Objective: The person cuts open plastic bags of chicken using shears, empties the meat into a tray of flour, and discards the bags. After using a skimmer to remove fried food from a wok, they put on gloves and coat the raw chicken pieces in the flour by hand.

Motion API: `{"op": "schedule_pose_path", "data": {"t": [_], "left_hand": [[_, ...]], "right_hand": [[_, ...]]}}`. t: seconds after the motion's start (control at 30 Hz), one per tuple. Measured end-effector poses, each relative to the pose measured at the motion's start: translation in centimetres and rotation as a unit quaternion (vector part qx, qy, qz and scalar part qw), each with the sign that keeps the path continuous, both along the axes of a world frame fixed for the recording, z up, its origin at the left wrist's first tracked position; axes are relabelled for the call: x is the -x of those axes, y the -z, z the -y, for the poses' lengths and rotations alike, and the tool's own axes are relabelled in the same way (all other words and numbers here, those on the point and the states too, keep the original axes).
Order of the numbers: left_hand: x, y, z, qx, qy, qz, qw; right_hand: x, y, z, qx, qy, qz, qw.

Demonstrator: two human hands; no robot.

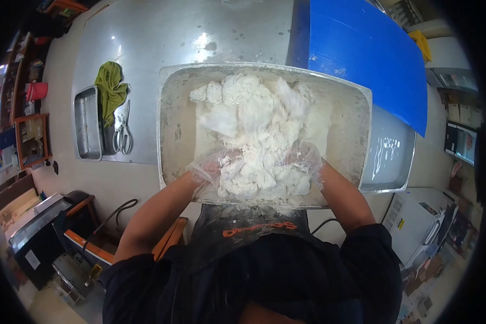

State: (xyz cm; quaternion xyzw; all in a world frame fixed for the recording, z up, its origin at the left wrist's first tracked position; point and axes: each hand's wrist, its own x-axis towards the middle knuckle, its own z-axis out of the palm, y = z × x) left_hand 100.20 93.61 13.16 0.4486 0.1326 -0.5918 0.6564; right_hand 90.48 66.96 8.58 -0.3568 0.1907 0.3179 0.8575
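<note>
A large rectangular metal tub (pixel 346 108) holds a heap of white flour-like powder with lumpy pieces (pixel 240 89) coated in it. What the pieces are under the coating I cannot make out. My left hand (pixel 215 166), in a clear plastic glove, reaches into the left side of the heap near the tub's front wall. Opposite it, my right hand (pixel 306 157), gloved the same way, is in the heap's right side. Coated pieces lie between and in front of both hands. Powder and pieces hide the fingers of each hand. Some pieces at the middle of the heap are blurred by motion.
Left of the tub, a steel table (pixel 140 48) bears a green cloth (pixel 109 86), scissors (pixel 123 135) and a small metal tray (pixel 88 127). A blue board (pixel 367 59) lies at the right, over a metal basin (pixel 389 156) of clear liquid. A white appliance (pixel 413 224) stands lower right.
</note>
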Motion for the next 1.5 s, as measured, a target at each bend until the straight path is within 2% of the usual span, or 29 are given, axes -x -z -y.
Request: {"op": "schedule_pose_path", "data": {"t": [0.07,0.13,0.17,0.23,0.3,0.4,0.5,0.53,0.6,0.63,0.67,0.7,0.8,0.9,1.0,1.1,1.2,1.3,1.4,1.5], "left_hand": [[-0.4,1.4,-1.0,0.006,0.123,0.153,0.981],[-1.3,0.0,-0.4,0.010,0.184,0.273,0.944],[-2.2,-3.9,1.0,0.010,0.188,0.314,0.931],[-2.9,-7.8,2.7,-0.011,0.190,0.452,0.872],[-3.2,-9.6,3.6,-0.044,0.187,0.608,0.771],[-3.5,-13.1,4.2,-0.097,0.177,0.738,0.643],[-4.2,-16.0,2.7,-0.204,0.357,0.586,0.699],[-4.3,-16.2,2.3,-0.214,0.356,0.601,0.682],[-4.3,-16.3,1.8,-0.233,0.352,0.634,0.648],[-3.9,-15.2,1.8,-0.156,0.199,0.506,0.825],[-3.1,-13.4,2.1,-0.063,0.031,0.338,0.939],[-2.6,-12.8,2.5,0.038,-0.137,0.144,0.979],[-1.6,-13.3,2.9,0.097,-0.212,-0.001,0.972],[-0.6,-14.5,3.5,0.052,-0.109,0.091,0.988],[-0.7,-12.3,2.7,-0.001,-0.015,0.189,0.982],[-0.2,-11.7,2.7,0.000,-0.041,0.292,0.955],[-0.1,-13.3,2.4,-0.064,0.001,0.309,0.949],[0.4,-13.3,2.3,-0.095,0.004,0.280,0.955],[1.4,-12.2,2.4,-0.037,-0.094,0.171,0.980],[2.3,-10.6,2.5,0.073,-0.219,0.054,0.972]], "right_hand": [[0.3,-2.4,0.6,0.002,0.007,0.027,1.000],[0.0,-5.5,1.4,0.024,0.009,0.071,0.997],[-0.3,-7.2,1.9,0.048,0.009,0.101,0.994],[-1.1,-11.2,2.5,0.125,-0.005,0.175,0.977],[-1.7,-14.7,2.3,0.239,-0.040,0.257,0.936],[-1.8,-18.5,1.2,0.471,-0.131,0.346,0.801],[-1.2,-20.9,0.2,0.665,-0.213,0.324,0.638],[-1.1,-21.1,0.1,0.689,-0.217,0.309,0.619],[-0.9,-20.9,-0.2,0.706,-0.198,0.289,0.615],[-0.9,-20.3,-0.6,0.698,-0.179,0.291,0.629],[-0.9,-19.6,-1.0,0.690,-0.160,0.294,0.641],[-0.9,-18.9,-1.5,0.686,-0.137,0.307,0.645],[-1.7,-17.7,-3.4,0.679,-0.063,0.365,0.633],[-2.6,-16.3,-5.2,0.666,-0.062,0.311,0.675],[-1.6,-15.5,-4.4,0.578,-0.037,0.367,0.727],[-1.7,-15.1,-3.8,0.629,-0.130,0.439,0.629],[-0.7,-14.8,-4.6,0.742,-0.184,0.476,0.434],[-0.1,-13.6,-5.0,0.728,-0.178,0.417,0.515],[-0.3,-13.6,-4.8,0.741,-0.189,0.409,0.499],[-1.8,-14.7,-3.6,0.757,-0.248,0.449,0.404]]}}
